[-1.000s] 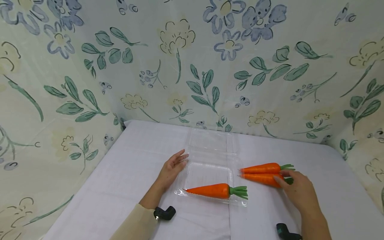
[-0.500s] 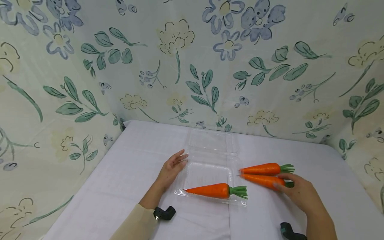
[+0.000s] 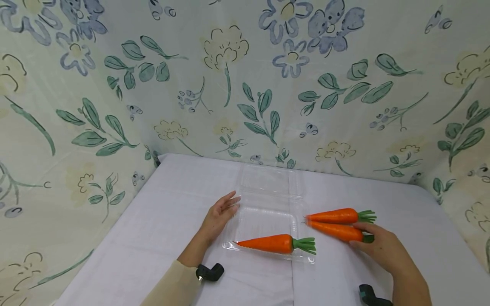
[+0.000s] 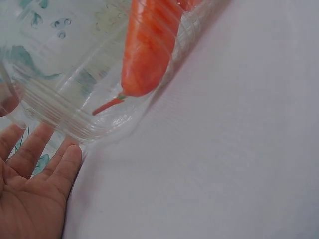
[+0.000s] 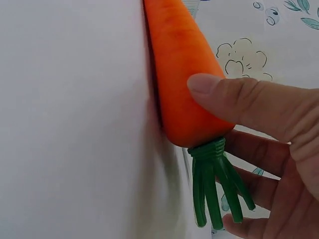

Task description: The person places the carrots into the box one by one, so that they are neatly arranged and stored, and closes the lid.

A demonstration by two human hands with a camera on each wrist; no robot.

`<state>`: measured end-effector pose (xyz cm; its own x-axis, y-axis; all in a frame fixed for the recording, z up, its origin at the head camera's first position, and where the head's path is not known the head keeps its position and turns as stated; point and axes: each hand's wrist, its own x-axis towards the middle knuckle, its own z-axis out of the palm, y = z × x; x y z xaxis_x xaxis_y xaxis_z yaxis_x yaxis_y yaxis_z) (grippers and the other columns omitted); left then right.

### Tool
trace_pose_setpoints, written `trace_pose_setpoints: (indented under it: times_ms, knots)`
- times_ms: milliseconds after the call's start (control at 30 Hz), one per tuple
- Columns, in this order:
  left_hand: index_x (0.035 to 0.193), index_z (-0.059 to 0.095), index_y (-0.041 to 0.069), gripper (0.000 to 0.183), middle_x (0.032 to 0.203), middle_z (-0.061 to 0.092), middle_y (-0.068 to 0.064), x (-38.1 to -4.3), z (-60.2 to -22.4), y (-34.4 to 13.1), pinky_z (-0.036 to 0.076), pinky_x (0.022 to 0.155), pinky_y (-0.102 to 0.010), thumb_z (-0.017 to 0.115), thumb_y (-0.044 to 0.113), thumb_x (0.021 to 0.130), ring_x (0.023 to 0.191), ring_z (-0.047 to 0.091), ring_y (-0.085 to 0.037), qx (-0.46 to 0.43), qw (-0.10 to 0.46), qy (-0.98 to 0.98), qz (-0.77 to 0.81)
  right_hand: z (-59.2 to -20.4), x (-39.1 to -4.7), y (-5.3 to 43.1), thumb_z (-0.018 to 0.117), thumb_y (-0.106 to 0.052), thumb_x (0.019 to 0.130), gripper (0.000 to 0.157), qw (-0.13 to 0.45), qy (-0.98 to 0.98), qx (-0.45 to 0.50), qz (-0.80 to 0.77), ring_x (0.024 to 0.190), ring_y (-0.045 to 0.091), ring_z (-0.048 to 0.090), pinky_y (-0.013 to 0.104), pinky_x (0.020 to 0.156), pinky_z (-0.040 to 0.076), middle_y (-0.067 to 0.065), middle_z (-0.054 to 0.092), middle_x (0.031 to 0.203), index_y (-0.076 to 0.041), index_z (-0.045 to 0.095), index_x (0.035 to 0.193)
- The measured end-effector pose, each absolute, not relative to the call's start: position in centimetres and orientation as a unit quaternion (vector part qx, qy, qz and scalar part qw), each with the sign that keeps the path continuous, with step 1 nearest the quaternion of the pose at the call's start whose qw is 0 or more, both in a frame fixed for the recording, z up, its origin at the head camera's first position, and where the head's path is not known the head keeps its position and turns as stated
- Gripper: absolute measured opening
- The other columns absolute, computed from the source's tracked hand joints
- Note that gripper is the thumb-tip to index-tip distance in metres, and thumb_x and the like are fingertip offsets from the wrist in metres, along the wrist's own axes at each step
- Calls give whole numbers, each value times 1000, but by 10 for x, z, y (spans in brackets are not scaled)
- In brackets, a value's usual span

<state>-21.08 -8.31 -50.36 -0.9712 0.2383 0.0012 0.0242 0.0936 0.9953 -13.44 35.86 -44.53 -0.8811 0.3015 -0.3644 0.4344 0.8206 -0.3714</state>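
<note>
A clear plastic clamshell container [image 3: 264,220] lies open on the cloth with its lid [image 3: 266,180] folded back. One carrot [image 3: 272,243] with a green top rests along its near side; through the plastic its thin tip shows in the left wrist view. My left hand [image 3: 219,219] is at the container's left edge, fingers extended against the wall. To the right, two more carrots lie with tips together: a far carrot [image 3: 337,216] and a near carrot [image 3: 337,231]. My right hand [image 3: 383,246] holds the near one by its thick end, thumb on one side, fingers on the other.
A white cloth [image 3: 172,187] covers the table. Flower-patterned fabric [image 3: 214,97] hangs behind it and along both sides. Black wrist devices [image 3: 210,272] are on both arms. The two right-hand carrots' tips come right up to the container's right edge.
My right hand has drawn slightly right and toward me, swinging the near carrot's thick end away from the far carrot, so a gap shows between them. The left hand has stayed put.
</note>
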Motion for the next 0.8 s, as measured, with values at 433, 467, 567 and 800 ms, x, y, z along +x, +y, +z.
trace_pose_setpoints:
  times_ms: [433,467,567,800]
  knots:
    - [157,40,18,57,152,57,-4,-210,-502,-83,45,116,-46,60,23,104,139,56,-28,93,80,735,667,-429,-127,363,76,-67,79,100,127,949,170,-231,129,58,35,78,102,38,39,33,153,-5,45,151]
    - [157,40,18,57,152,57,-4,-210,-502,-83,45,116,-46,60,23,104,139,56,-28,93,80,735,667,-427,-126,363,75,-68,79,100,120,951,169,-229,128,57,37,78,102,39,39,35,152,-4,45,150]
    - [157,40,18,58,152,57,-4,-210,-502,-83,44,117,-46,60,23,104,139,56,-28,93,81,735,666,-425,-125,363,72,-72,79,101,92,954,170,-230,123,53,43,74,99,44,37,42,147,-2,48,148]
    - [157,40,19,57,151,57,-4,-210,-502,-83,44,117,-47,60,24,104,139,56,-28,92,77,739,663,-417,-119,354,68,-73,83,95,22,954,157,-254,109,42,53,52,82,61,31,54,138,-1,53,144]
